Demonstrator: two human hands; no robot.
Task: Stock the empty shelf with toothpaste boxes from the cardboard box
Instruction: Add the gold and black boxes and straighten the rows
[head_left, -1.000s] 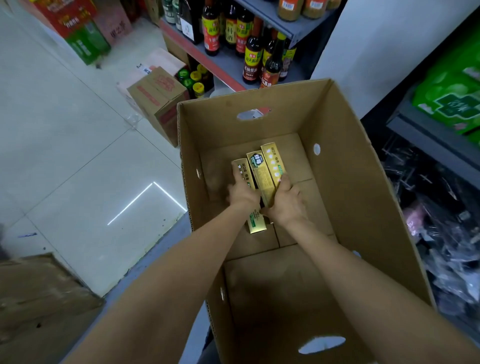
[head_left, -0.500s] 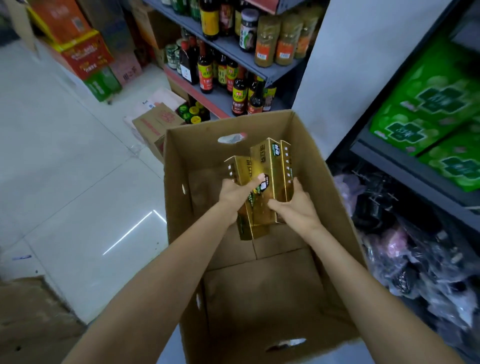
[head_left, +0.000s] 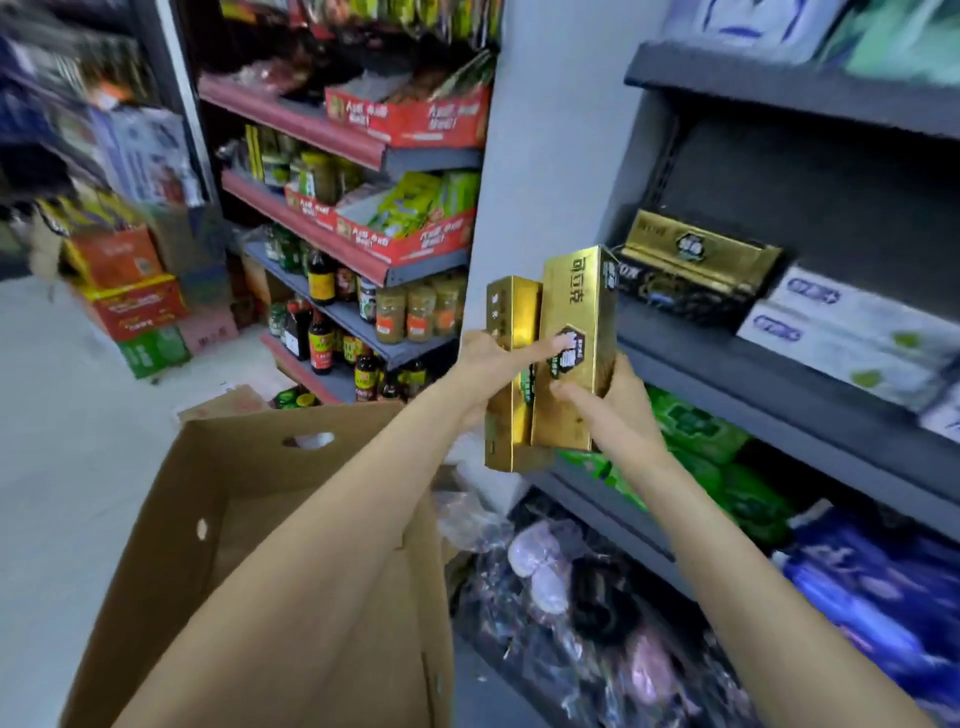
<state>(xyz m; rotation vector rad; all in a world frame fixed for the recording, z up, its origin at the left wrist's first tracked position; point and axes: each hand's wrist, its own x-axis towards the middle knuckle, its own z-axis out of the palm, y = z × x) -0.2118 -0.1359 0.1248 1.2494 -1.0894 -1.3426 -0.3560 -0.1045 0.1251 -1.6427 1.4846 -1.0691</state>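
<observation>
Both my hands hold a bundle of gold toothpaste boxes (head_left: 571, 332) upright in the air, above the open cardboard box (head_left: 208, 499). My left hand (head_left: 491, 369) grips the bundle's left side, fingers across the front. My right hand (head_left: 608, 400) clasps its right and lower side. The bundle is just left of the dark grey shelf (head_left: 727, 374), level with its front edge. A gold and black toothpaste box (head_left: 691, 265) lies on that shelf, behind the bundle. The inside of the cardboard box is mostly hidden by my arms.
White toothpaste boxes (head_left: 852, 332) lie on the same shelf to the right. Green packs (head_left: 696, 431) sit on the shelf below, and plastic-wrapped goods (head_left: 597, 608) are piled on the floor. A rack of sauce bottles and jars (head_left: 363, 322) stands behind the cardboard box.
My hands have lifted the gold boxes out of the cardboard box and up toward the grey shelf. The view has swung up from the box to the shelves.
</observation>
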